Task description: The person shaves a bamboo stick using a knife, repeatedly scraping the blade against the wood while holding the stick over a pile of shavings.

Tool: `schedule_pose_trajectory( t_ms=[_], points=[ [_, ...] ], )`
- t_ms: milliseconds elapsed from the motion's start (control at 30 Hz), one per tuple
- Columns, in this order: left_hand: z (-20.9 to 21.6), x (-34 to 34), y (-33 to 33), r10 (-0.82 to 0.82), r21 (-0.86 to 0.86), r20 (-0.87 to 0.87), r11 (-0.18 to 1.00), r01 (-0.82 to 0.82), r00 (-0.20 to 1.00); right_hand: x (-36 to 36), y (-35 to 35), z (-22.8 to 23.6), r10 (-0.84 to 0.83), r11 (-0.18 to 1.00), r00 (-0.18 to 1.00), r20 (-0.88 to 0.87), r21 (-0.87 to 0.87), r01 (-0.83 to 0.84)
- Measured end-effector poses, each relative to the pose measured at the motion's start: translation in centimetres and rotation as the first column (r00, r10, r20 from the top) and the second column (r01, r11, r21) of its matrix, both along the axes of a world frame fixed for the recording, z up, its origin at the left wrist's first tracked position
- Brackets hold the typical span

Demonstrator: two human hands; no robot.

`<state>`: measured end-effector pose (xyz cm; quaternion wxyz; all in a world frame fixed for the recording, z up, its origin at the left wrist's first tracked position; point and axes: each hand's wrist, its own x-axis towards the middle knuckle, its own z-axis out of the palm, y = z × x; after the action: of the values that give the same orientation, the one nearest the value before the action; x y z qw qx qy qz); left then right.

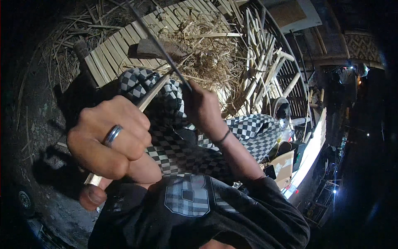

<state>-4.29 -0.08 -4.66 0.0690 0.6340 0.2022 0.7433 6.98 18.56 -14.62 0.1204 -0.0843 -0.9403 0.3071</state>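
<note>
My left hand (112, 139), with a metal ring on one finger, is closed around a pale bamboo strip (154, 93). One end of the strip sticks out below the fist near my thumb; the other points away toward the middle. In my right hand (206, 111) is a knife (154, 38) with a long, narrow dark blade, its handle mostly hidden by the fingers. The blade slants up and left, crossing the strip's far end; whether they touch I cannot tell. A dark wooden block (155, 49) lies just beyond.
Curly shavings (209, 52) are heaped on a slatted bamboo platform (118, 47) ahead. Many split bamboo pieces (265, 66) lie at the right, beside a curved rack. My legs in checked trousers (257, 130) are folded below. A cardboard box (285, 166) stands near my right elbow.
</note>
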Motion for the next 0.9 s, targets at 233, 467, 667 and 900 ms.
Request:
schedule_pose_trajectory(
  t_ms=[233, 467, 667, 900],
  points=[
    [-0.1, -0.2, -1.0, 0.007, -0.035, 0.018, 0.999, -0.007, 1.0, -0.9, -1.1, 3.9, 0.085, 0.992, 0.984, 0.156, 0.076, -0.098],
    [-0.2, -1.7, -0.9, -0.169, -0.046, -0.101, 0.985, 0.166, 0.98, -0.6, -0.5, 2.0, 0.127, 0.992, 0.991, 0.05, -0.03, -0.126],
    [0.0, -0.5, -0.6, -0.142, -0.063, -0.075, 0.989, 0.137, 0.987, -0.2, -0.9, 3.6, 0.081, 0.996, 0.992, 0.095, 0.023, -0.084],
    [-0.4, 0.0, -0.1, -0.138, -0.016, -0.036, 0.99, 0.138, 0.99, -0.5, -0.4, 3.5, 0.107, 0.994, 0.99, 0.091, 0.001, -0.107]
  ],
)
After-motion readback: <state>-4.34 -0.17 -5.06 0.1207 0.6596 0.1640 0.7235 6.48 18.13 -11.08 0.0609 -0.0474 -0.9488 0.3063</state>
